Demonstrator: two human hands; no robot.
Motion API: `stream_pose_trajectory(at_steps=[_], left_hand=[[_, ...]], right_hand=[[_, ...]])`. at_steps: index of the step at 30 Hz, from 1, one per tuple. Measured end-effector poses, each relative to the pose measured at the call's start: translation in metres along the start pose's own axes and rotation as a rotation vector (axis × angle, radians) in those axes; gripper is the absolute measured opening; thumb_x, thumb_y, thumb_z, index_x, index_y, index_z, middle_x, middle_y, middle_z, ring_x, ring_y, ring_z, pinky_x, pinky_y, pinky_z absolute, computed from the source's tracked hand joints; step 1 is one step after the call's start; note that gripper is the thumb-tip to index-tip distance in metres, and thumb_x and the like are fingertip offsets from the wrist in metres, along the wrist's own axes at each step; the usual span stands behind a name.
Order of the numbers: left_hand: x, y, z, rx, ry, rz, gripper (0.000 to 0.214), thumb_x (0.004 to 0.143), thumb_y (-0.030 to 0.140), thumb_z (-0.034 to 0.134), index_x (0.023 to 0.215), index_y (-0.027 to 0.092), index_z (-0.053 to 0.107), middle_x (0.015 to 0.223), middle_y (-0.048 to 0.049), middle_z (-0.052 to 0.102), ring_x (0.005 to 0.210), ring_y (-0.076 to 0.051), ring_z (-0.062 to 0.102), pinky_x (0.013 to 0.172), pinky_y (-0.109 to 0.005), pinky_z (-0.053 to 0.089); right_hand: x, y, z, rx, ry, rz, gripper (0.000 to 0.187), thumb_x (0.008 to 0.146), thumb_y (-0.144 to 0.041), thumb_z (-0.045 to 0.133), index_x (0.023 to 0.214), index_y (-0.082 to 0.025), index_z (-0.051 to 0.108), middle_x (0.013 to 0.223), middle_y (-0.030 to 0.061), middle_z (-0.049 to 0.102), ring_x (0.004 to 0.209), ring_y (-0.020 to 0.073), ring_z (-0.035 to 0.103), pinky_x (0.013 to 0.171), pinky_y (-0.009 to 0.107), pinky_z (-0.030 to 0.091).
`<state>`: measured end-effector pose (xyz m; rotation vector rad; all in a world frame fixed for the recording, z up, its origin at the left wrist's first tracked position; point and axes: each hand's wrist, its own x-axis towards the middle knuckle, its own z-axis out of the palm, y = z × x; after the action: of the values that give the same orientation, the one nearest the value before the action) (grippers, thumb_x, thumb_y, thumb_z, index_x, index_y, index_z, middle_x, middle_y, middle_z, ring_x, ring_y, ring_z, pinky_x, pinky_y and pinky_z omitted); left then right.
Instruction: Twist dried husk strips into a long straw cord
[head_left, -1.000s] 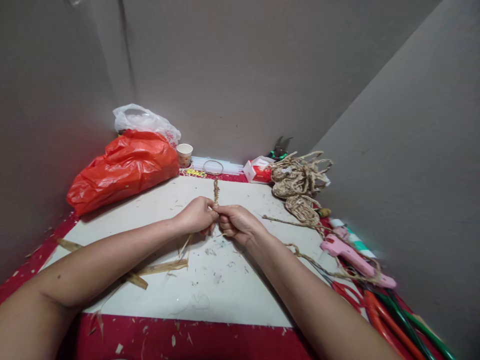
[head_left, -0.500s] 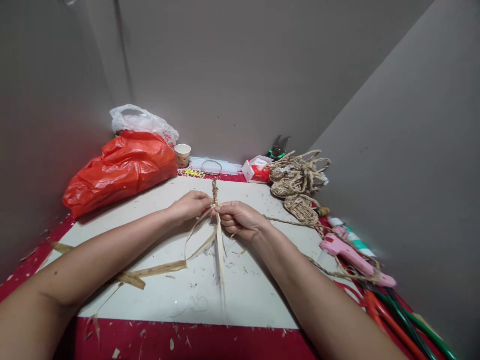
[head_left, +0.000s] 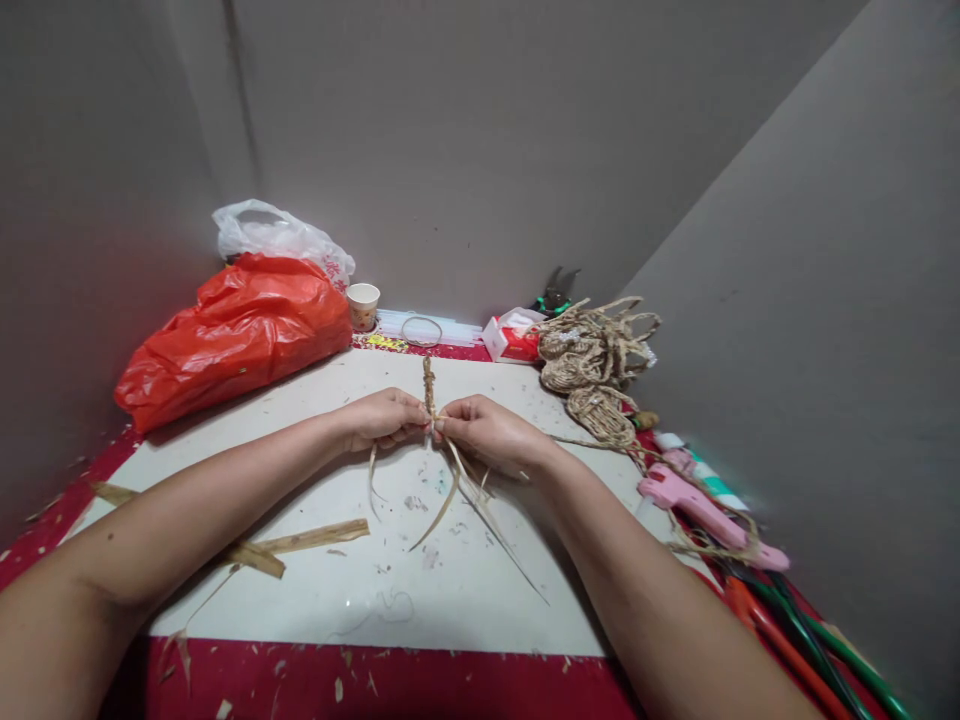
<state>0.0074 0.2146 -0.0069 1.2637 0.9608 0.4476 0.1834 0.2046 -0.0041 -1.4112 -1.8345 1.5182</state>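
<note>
Brown plant fibre forms a narrow, knobbly braid over the far half of a white-covered tabletop, its loose, paler strands fanning toward the viewer as left hand and right hand pinch its near end.

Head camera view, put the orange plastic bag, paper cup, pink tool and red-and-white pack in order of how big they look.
Largest to smallest, as they look:
1. Orange plastic bag
2. Pink tool
3. Red-and-white pack
4. Paper cup
</note>
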Motion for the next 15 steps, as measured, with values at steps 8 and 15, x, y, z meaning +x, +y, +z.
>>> stream_pose_trajectory(at_steps=[8,15], left_hand=[[0.0,-0.005,0.009,0.109,0.192,0.013,0.022,0.072,0.033,0.056,0.06,0.015,0.052,0.038,0.0085,0.03,0.032,-0.003,0.018,0.037,-0.022,0.008],[0.004,-0.013,0.016,0.165,0.294,0.114,0.02,0.071,0.026,0.054,0.055,0.013,0.053,0.043,0.005,0.043,0.038,-0.003,0.029,0.04,-0.019,0.019]], right_hand=[[-0.003,-0.008,0.008,-0.632,0.202,-0.139,0.021,0.077,-0.026,0.047,0.063,-0.015,0.059,0.057,0.0016,0.056,0.052,0.0107,0.043,0.049,0.022,0.028],[-0.011,-0.019,0.005,-0.612,0.134,-0.091,0.021,0.076,-0.02,0.042,0.06,-0.015,0.056,0.054,0.0011,0.051,0.051,0.0111,0.042,0.049,0.023,0.027]])
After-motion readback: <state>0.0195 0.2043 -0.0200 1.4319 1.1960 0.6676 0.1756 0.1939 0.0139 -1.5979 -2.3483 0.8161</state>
